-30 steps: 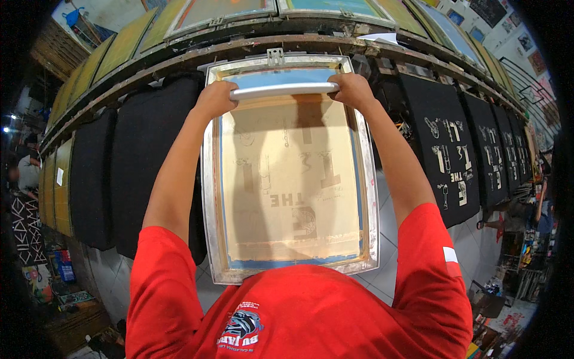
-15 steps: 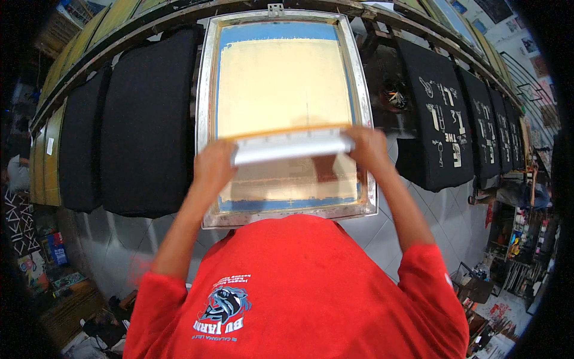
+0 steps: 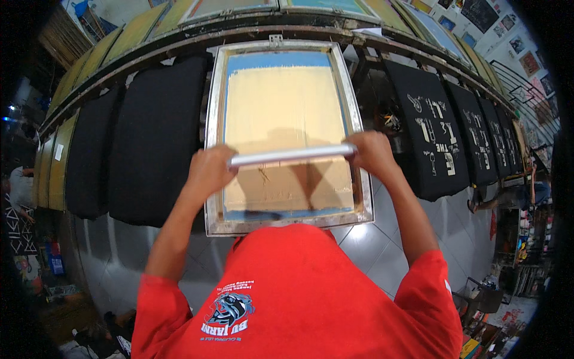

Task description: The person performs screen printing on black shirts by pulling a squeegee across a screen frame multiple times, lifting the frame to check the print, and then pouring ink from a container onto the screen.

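A silver-framed printing screen [image 3: 213,122] lies flat in front of me, its mesh [image 3: 281,102] coated with cream ink inside a blue border. Across its lower half runs a long, pale metal squeegee [image 3: 292,155]. My left hand [image 3: 209,170] is closed around its left end, and my right hand [image 3: 373,154] grips the other end. The blade edge is hidden under the bar, so I cannot tell whether it touches the mesh. Streaks and shadows mark the ink on the side nearer me.
Plain black shirts [image 3: 156,140] lie on boards to the left. Black shirts with cream prints [image 3: 427,128] line the right. A metal clamp [image 3: 275,40] sits at the screen's far edge, by a long rail. More screens [image 3: 326,7] rest behind. Another person [image 3: 517,194] is at far right.
The squeegee has tipped from showing its broad silver face and orange edge to a narrow bar. The head view has shifted, bringing more of the far screens into sight. Both hands keep their grip.
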